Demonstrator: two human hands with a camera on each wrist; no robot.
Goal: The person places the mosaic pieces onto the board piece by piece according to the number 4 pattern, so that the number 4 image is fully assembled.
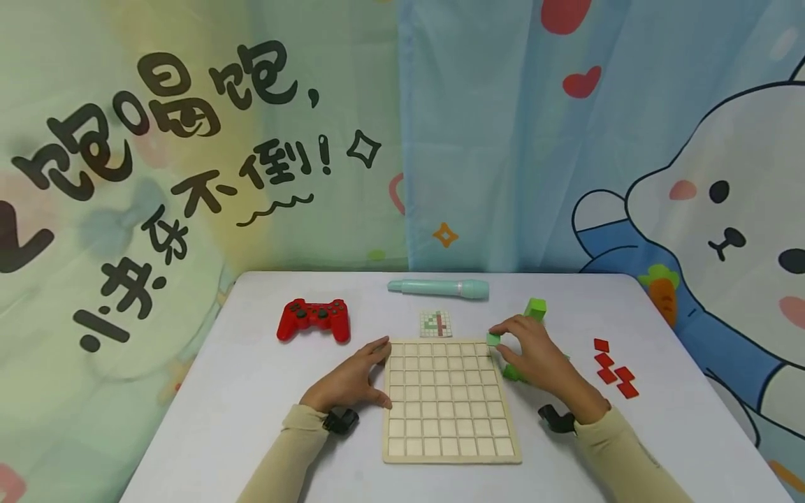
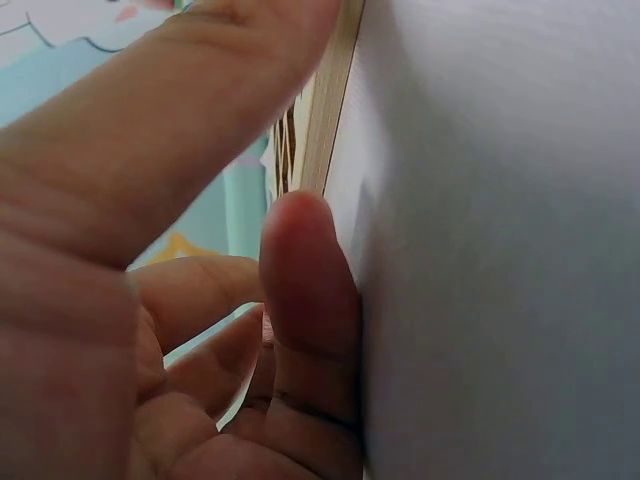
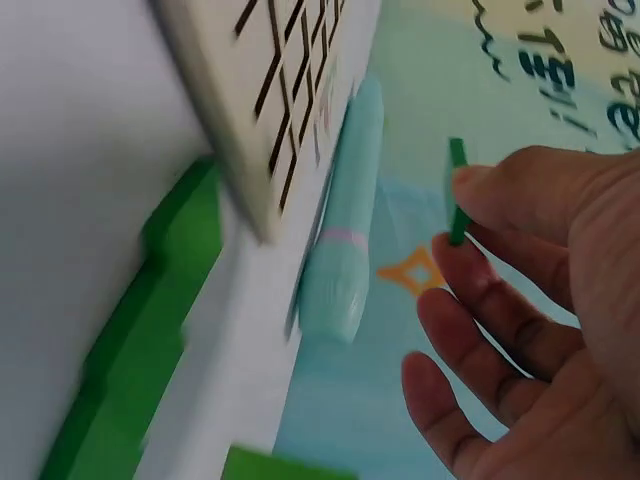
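A green tile is pinched in the right hand at the far right corner of a wooden grid board, whose left edge the left hand rests against.

The left hand lies relaxed on the white surface, fingers straight and thumb beside the board's rim, seemingly to steady it; the right grips the tile edge-on between thumb and fingertips, just above the corner cells; more green pieces lie by that hand, red tiles further right; a small pattern card, a teal pen and a red game controller lie beyond the board.
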